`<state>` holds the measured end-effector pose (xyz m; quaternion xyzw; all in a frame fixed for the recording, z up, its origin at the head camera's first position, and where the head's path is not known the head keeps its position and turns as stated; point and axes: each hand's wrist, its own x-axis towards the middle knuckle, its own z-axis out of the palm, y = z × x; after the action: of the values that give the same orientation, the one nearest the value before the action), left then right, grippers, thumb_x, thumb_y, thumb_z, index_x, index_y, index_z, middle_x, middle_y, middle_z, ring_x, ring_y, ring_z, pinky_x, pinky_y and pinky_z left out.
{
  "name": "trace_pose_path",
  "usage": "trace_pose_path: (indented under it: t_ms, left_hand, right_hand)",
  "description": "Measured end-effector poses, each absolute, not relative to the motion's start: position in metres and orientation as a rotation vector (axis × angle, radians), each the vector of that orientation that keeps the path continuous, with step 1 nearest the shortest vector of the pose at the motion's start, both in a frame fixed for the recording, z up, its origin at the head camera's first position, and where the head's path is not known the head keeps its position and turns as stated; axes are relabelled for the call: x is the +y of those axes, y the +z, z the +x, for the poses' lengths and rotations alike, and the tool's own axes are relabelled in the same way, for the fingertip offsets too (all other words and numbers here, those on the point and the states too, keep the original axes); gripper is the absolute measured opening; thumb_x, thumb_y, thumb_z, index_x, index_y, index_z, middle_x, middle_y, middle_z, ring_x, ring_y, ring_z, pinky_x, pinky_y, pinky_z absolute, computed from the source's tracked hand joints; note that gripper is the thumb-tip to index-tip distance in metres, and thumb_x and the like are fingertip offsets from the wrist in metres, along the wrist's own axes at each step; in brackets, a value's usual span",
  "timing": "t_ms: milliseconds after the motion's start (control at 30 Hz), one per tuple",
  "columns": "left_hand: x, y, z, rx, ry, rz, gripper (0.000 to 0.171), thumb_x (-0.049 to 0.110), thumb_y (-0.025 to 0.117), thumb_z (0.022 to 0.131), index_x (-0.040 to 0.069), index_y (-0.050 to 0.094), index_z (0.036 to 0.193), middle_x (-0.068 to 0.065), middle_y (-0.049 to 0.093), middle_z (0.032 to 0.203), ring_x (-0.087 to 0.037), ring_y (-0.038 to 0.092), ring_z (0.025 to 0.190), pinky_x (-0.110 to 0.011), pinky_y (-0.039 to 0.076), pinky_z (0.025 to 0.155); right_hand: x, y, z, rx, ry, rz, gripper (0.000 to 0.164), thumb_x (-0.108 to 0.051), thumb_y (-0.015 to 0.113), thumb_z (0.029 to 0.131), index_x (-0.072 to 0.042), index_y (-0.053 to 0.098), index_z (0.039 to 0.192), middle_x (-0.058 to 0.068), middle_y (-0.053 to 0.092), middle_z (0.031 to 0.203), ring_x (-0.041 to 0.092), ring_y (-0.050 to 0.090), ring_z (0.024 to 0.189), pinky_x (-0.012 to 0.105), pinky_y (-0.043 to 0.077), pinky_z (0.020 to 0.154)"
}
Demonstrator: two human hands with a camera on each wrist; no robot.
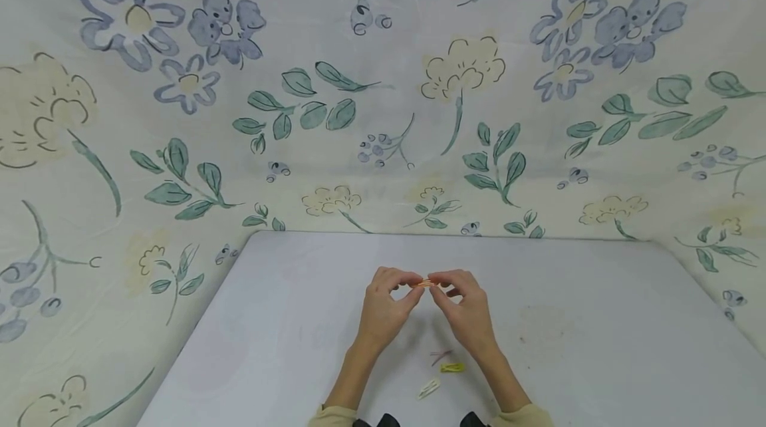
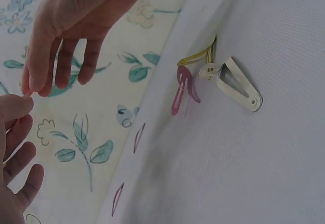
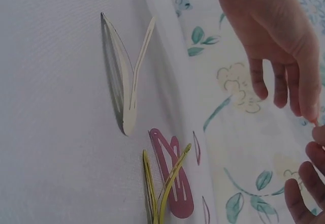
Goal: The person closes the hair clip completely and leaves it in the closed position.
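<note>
Above the table, my left hand (image 1: 385, 300) and right hand (image 1: 463, 304) meet fingertip to fingertip. Thumb and forefinger of each pinch one end of a small orange hair clip (image 1: 427, 283), mostly covered by the fingertips. On the table, between the forearms, lie a yellow snap hair clip (image 1: 452, 368), a cream one (image 1: 428, 388) and a pink one (image 1: 441, 356). Both wrist views show these clips bent open: the cream clip (image 3: 128, 82) spreads into a V, and the pink clip (image 3: 172, 173) overlaps the yellow clip (image 3: 165, 188).
A white table (image 1: 287, 320) spreads under the hands, faintly stained on the right. Floral cloth (image 1: 383, 114) hangs behind and at both sides. Thin pink outlines (image 2: 118, 199) show near the white edge in the wrist views; I cannot tell what they are.
</note>
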<state>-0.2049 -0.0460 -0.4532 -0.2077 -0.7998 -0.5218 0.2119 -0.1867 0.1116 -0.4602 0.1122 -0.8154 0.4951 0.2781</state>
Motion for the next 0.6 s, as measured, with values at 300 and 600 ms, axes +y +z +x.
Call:
trace_pose_path:
  t_ms: [300,600]
  left_hand:
    - [-0.052,-0.454,-0.209,-2.272,-1.409,-0.585,0.013,0.009,0.080,0.081,0.013,0.074,0.091,0.006,0.067,0.086,-0.012,0.054,0.088,-0.033,0.050,0.077]
    - [-0.067,-0.454,-0.216,-2.415,-1.287,-0.620,0.011,0.014,0.080,0.082,0.015,0.072,0.089,0.006,0.069,0.092,-0.013,0.055,0.093,-0.036,0.051,0.080]
  right_hand:
    - [0.108,-0.461,-0.190,-2.208,1.278,0.359,0.020,-0.005,0.078,0.082,-0.010,0.074,0.101,-0.002,0.068,0.095,0.015,0.058,0.090,0.027,0.053,0.071]
    - [0.105,-0.461,-0.194,-2.396,1.194,0.343,0.019,-0.011,0.079,0.083,-0.013,0.071,0.100,-0.003,0.064,0.095,0.014,0.057,0.092,0.032,0.055,0.076]
